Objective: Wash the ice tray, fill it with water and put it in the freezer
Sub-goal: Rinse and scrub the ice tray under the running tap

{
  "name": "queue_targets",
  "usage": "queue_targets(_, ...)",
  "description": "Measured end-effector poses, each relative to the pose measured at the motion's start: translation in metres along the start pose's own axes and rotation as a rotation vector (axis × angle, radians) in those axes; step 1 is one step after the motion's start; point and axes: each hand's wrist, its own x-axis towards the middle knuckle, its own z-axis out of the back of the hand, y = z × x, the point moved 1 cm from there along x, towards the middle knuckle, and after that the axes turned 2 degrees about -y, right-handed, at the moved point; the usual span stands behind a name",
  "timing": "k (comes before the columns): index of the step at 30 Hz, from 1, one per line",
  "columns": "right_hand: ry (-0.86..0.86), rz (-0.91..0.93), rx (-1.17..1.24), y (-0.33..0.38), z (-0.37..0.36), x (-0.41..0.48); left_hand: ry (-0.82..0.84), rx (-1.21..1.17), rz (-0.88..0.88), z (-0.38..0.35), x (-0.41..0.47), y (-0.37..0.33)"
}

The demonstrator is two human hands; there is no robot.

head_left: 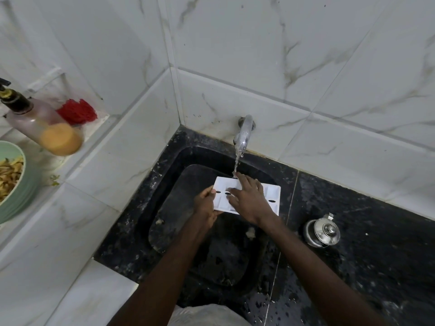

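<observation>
Head: left hand (205,207) grips ice tray (273,192); right hand (247,199) flat on it, under running tap (244,132).

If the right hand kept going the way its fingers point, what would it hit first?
Probably the thin water stream from the chrome wall tap, just past the right hand on the white plastic ice tray; beyond that, seemingly the rear wall of the black sink.
</observation>
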Motion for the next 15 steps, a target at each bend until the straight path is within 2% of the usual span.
queue_targets(4, -0.191, -0.084, -0.043, -0.007, 0.001, 0.000, 0.023, -0.021, -0.039, -0.005, -0.002, -0.001)
queue_targets(6, -0.188, -0.116, -0.033, -0.005, 0.000, 0.002, 0.036, -0.020, -0.058, -0.008, -0.002, 0.001)
queue_targets(10, -0.130, -0.023, -0.024, -0.003, -0.002, 0.000, -0.024, -0.011, -0.118, -0.003, 0.004, -0.004)
queue_targets(15, -0.224, -0.101, -0.033, -0.010, 0.001, 0.004, -0.018, -0.002, -0.099, -0.009, 0.005, 0.000)
